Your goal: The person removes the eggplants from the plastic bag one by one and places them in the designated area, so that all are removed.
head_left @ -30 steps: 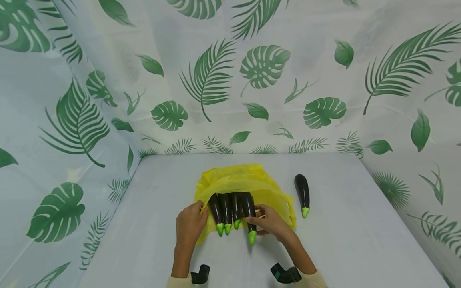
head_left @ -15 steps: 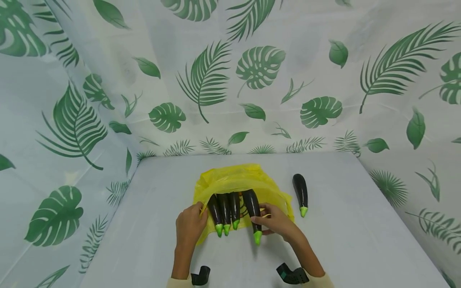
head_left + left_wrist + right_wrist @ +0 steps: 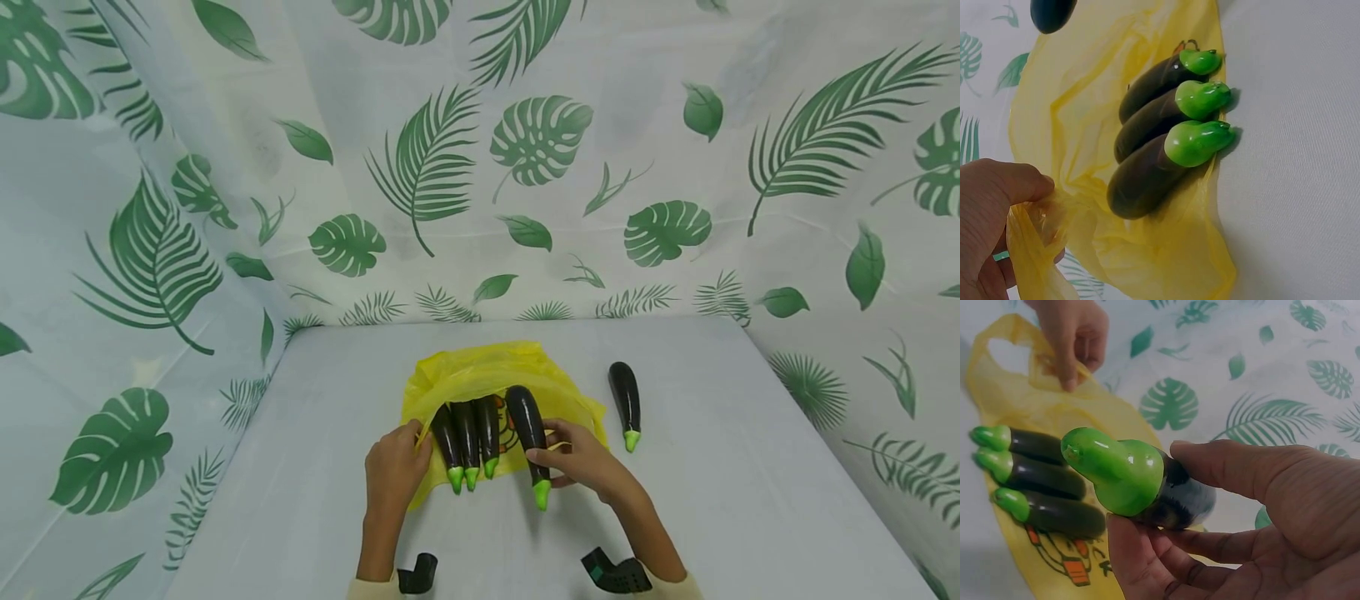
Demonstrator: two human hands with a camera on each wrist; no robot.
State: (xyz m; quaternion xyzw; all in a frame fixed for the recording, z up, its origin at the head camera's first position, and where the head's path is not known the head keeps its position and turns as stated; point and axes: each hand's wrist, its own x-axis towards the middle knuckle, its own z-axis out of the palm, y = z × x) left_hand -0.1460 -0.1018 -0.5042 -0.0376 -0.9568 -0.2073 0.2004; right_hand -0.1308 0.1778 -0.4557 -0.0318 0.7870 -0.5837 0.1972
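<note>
My left hand (image 3: 396, 462) pinches the edge of a yellow plastic bag (image 3: 1160, 256), holding its mouth up. Three dark eggplants with green caps lie side by side in the bag's mouth; the nearest eggplant (image 3: 1141, 181) in the left wrist view points its cap at the bag's edge. My right hand (image 3: 581, 457) grips another eggplant (image 3: 528, 425) by its cap end, thumb on one side and fingers on the other. In the right wrist view its green cap (image 3: 1129, 469) faces the camera. This eggplant stands right of the three, its dark end overlapping the bag's opening.
One more eggplant (image 3: 626, 400) lies on the white tabletop (image 3: 705, 483) to the right of the bag. Leaf-printed sheets (image 3: 540, 250) rise behind the table and at both sides. A cartoon print (image 3: 1066, 556) shows on the bag.
My right hand has moved the held eggplant to the right, away from the other three, uncovering the bag's print. My left hand keeps its hold on the bag's edge.
</note>
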